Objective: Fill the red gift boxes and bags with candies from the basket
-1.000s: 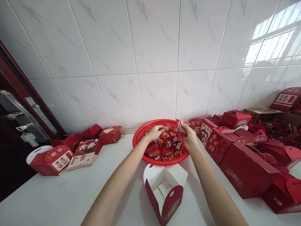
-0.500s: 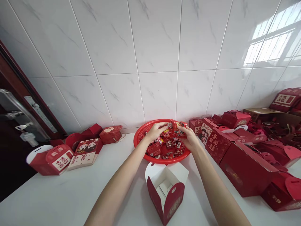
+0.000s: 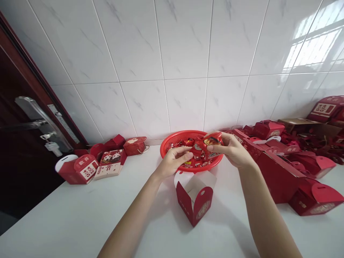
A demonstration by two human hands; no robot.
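Note:
My right hand grips a shiny red snack packet over the basket, with the thumb across its printed front. Facing it, my left hand is closed, thumb and fingers pinching a small red wrapped candy beside the packet. Below both hands, a red plastic basket holds many red-wrapped candies. In front of the basket stands a dark red gift box with its flaps up and its top open, showing the white inside. I cannot see how full it is.
Several red gift boxes stand at the left, near a door with a metal handle. More boxes crowd the right side, with a brown carton behind. A tiled wall bounds the white table.
Both hands have drawn back from over the basket toward me, with the red packet raised in my right hand. The view has shifted, so the basket and open box appear higher and further right.

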